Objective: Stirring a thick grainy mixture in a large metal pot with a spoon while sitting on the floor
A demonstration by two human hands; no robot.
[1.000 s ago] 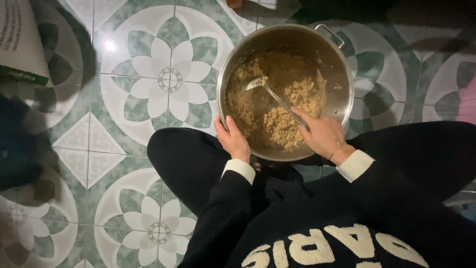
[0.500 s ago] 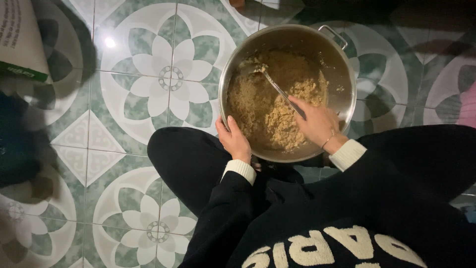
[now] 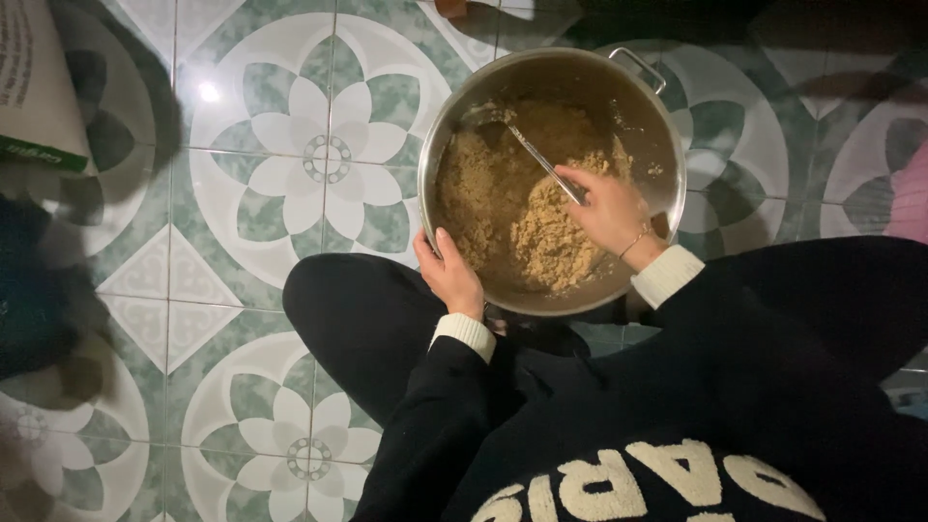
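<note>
**Patterned floor tiles, a steel pot and two hands at work**

Green-and-white flower tiles (image 3: 290, 164) cover the floor, and on them, just in front of the seated person's knees, stands a large steel pot (image 3: 667, 145) holding a crumbly brown mixture (image 3: 541, 232). Inside it leans a long metal spoon (image 3: 527, 147), its bowl near the far wall. The right hand (image 3: 604, 208) is closed around the spoon's handle, over the mixture. The left hand (image 3: 449, 275) lies against the pot's near rim, fingers loosely curled over the edge. Black sleeves with cream cuffs (image 3: 464, 333) frame both wrists. At the upper left lies a pale sack (image 3: 34, 87), well apart from the pot.
</note>
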